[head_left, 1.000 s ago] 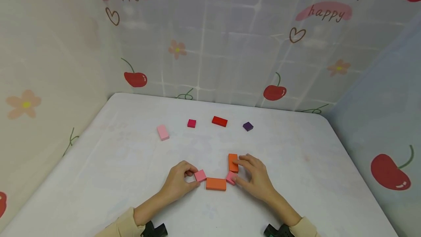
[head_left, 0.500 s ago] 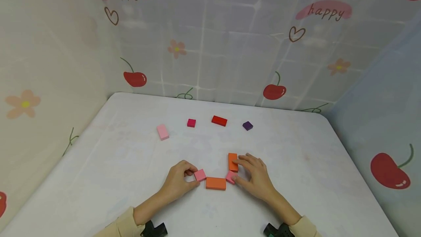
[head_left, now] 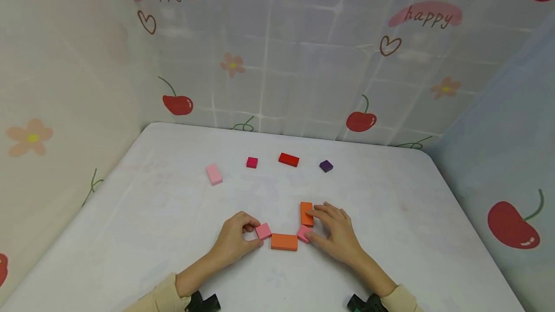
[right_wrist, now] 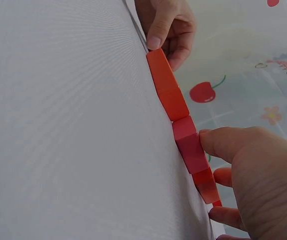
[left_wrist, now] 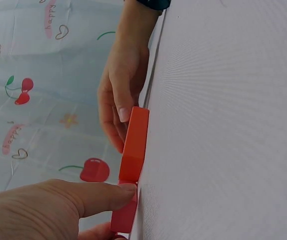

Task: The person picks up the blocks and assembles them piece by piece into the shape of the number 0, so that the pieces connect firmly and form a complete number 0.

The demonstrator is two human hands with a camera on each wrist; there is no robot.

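- At the table's ten o'clock lies a pale pink oblong block, flat and well apart from both hands; it looks set aside as spare stock rather than part of the near cluster.
- Along the twelve o'clock edge sit a magenta square block, a red oblong block and a purple square block, spaced apart in a loose row; none touches another.
- At six o'clock, the left hand has its thumb and forefinger curled in a pinch on a small pink block; that block sits at the left end of the flat orange block, apparently held to keep its corner against it.
- The flat orange block lies between the two hands, its long side facing the person; the wrist views show the pieces lying flat on the cloth in a close line, so the hold seems meant to keep them butted.
- To its right a second small pink block is nipped by the right hand's thumb at the orange block's right end; I cannot tell whether the two quite touch.
- At that hand's eleven o'clock the upright-running orange block lies under its curled forefinger, which pins its right side; the right hand thus clamps two pieces at once, seemingly to square the corner.
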